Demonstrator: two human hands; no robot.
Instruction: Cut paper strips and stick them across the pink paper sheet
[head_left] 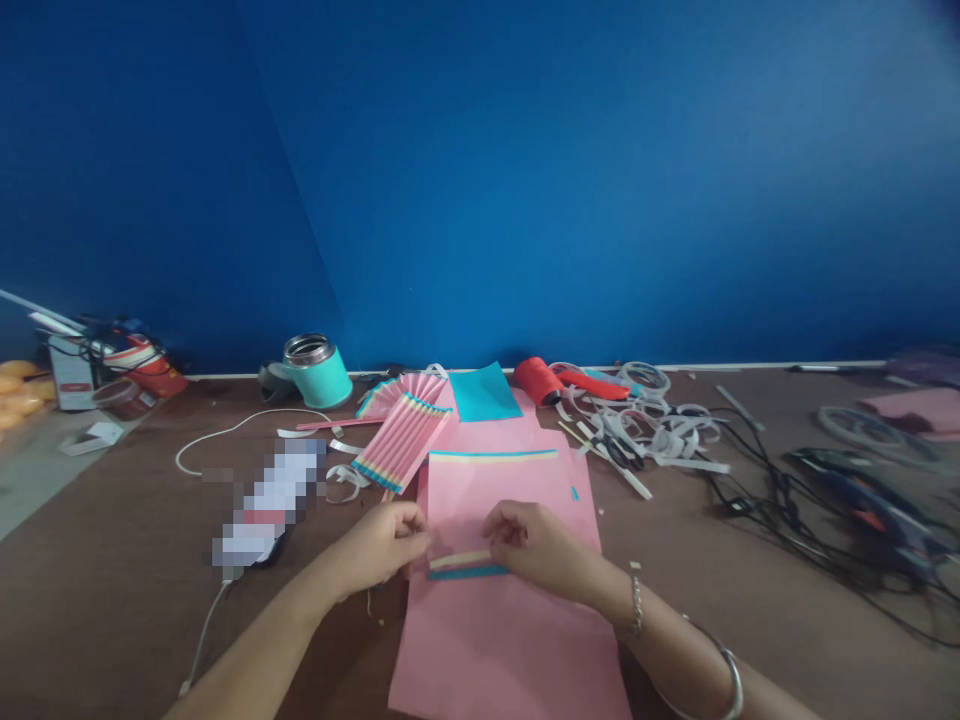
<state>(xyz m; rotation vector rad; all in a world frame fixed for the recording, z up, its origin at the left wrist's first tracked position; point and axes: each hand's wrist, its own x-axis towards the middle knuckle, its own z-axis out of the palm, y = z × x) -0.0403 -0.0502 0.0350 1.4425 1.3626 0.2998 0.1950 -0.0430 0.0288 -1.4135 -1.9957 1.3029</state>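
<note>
A pink sheet (pixel 480 505) with blue and cream stripes along its far and near edges lies on larger pink paper (pixel 510 650). At its left edge, my left hand (pixel 386 545) is closed, its fingertips pressed together on something I cannot make out. My right hand (pixel 536 550) is curled over the near cream strip (pixel 459 559), its fingers closed; what they pinch is hidden. Beyond my left hand rests a pleated pink paper (pixel 405 440) with striped ends, with another fanned piece behind it. A blue sheet (pixel 486 392) lies at the far end of the pink paper.
Left are a phone (pixel 270 500) with a white cable and a turquoise mug (pixel 322 375). Farther back sits a red hair dryer (pixel 538 380). White paper curls (pixel 675 435), scissors (pixel 622 450) and black cables (pixel 780 490) lie to the right. A blue wall (pixel 525 180) stands behind the table.
</note>
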